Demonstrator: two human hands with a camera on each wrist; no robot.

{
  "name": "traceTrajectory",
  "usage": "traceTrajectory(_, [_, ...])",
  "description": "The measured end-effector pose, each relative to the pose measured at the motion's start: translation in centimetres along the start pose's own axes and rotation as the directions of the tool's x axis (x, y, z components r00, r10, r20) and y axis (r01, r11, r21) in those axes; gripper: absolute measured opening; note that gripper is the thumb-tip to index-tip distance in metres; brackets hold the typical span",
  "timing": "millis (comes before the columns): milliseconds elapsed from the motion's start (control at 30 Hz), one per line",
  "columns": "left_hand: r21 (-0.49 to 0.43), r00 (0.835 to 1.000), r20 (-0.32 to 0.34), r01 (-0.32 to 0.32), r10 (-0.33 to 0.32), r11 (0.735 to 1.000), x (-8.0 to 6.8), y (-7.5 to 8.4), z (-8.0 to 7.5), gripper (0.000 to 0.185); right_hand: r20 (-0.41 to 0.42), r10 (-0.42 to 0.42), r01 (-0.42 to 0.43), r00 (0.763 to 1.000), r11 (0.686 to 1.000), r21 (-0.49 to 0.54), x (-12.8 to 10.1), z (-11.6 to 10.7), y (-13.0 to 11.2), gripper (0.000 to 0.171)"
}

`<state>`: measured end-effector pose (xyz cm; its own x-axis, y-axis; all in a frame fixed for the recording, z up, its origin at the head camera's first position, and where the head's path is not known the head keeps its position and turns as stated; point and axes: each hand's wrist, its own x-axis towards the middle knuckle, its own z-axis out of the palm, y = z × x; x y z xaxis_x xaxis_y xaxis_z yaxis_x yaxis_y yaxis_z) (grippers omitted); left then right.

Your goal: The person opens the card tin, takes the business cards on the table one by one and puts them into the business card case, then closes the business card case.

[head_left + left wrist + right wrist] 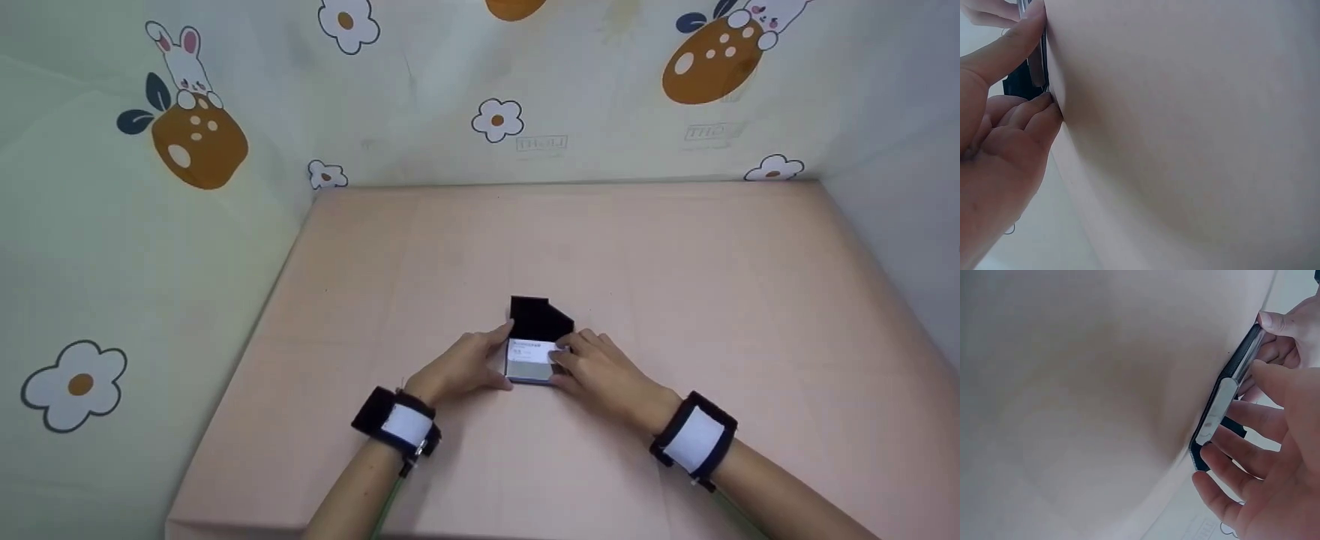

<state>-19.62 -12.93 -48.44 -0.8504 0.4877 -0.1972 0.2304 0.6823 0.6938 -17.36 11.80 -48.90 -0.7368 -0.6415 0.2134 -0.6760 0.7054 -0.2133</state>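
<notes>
A small business card holder (529, 370) with a silver body lies on the table, its black flap (536, 319) folded open toward the back. In it sits a white card (528, 349) with small print. My left hand (466, 361) grips the holder's left side, thumb at the near corner and fingers toward the flap. Around its right end curls my right hand (604, 371), with fingertips over the card's right edge and the thumb low at the near corner. The right wrist view shows the holder's rounded silver end (1219, 410) beside these fingers; the left wrist view hides most of the holder.
A pale pink cloth covers the table (420, 255). Behind it and along the left hangs a light sheet (420, 112) printed with flowers, rabbits and brown fruit. Both wrists wear black straps, the left strap (401, 421) and the right strap (694, 439), with green cords trailing back.
</notes>
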Motion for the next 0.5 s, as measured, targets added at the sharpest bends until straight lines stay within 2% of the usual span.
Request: traceTrajectory(500, [-0.028,1.0,0.004,0.008,-0.007,1.0,0.09,0.0,0.09,0.095,0.018,-0.005,0.005,1.0,1.0,-0.003,-0.65,-0.24,-0.63,0.037])
